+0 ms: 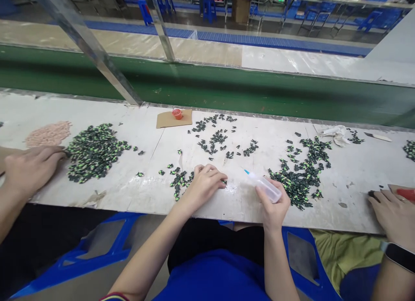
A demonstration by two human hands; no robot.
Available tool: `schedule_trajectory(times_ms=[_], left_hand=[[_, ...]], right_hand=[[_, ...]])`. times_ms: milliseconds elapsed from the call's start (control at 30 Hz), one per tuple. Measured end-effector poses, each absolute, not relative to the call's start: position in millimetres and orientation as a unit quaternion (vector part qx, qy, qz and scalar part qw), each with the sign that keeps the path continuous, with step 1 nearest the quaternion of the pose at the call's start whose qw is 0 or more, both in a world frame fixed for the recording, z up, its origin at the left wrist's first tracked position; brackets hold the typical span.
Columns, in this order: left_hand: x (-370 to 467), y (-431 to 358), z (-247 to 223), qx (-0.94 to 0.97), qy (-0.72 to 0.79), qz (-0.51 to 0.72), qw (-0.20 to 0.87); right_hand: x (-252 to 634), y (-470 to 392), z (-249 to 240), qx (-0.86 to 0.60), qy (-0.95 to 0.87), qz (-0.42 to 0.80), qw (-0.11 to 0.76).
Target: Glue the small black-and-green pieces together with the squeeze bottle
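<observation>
My left hand (205, 183) rests low over the white table, fingers pinched on a small black-and-green part (224, 182) that is mostly hidden by the fingertips. A clear squeeze bottle (266, 187) with a blue needle tip lies tilted in my right hand (275, 206), its tip pointing up and left, apart from the small part. Beside my left hand is a loose group of black-and-green parts (177, 182). To the right of the bottle spreads a bigger pile of similar parts (296, 184). Small black pieces (218, 137) lie scattered beyond my hands.
A red cup (177, 114) stands on cardboard (164, 120) at the back. Leftward are a large black-and-green pile (95, 152), pinkish pieces (48, 134) and a co-worker's hand (32, 167). Another person's hand (395, 212) is at right. A green conveyor belt (227, 87) runs behind.
</observation>
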State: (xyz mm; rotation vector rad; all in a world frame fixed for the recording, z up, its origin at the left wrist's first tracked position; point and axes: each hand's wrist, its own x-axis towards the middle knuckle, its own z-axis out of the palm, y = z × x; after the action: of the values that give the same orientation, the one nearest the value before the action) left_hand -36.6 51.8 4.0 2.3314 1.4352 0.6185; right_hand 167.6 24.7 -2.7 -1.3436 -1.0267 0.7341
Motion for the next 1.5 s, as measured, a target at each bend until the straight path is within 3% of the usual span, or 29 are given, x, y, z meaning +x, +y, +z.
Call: schedule_trajectory(times_ms=[100, 367, 667, 1500], left_hand=[[-29, 39, -3, 0.816, 0.501, 0.23, 0.172], [-29, 28, -14, 0.781, 0.527, 0.265, 0.203], [-27, 31, -14, 0.738, 0.566, 0.268, 0.251], [-26, 31, -11, 0.737, 0.568, 0.264, 0.252]], right_hand=[[167, 20, -10, -0.565, -0.355, 0.357, 0.654], [152, 18, -2, -0.632, -0.397, 0.348, 0.568], [148, 24, -1, -0.635, -0.4, 0.37, 0.547], [147, 23, -4, -0.65, -0.404, 0.367, 0.529]])
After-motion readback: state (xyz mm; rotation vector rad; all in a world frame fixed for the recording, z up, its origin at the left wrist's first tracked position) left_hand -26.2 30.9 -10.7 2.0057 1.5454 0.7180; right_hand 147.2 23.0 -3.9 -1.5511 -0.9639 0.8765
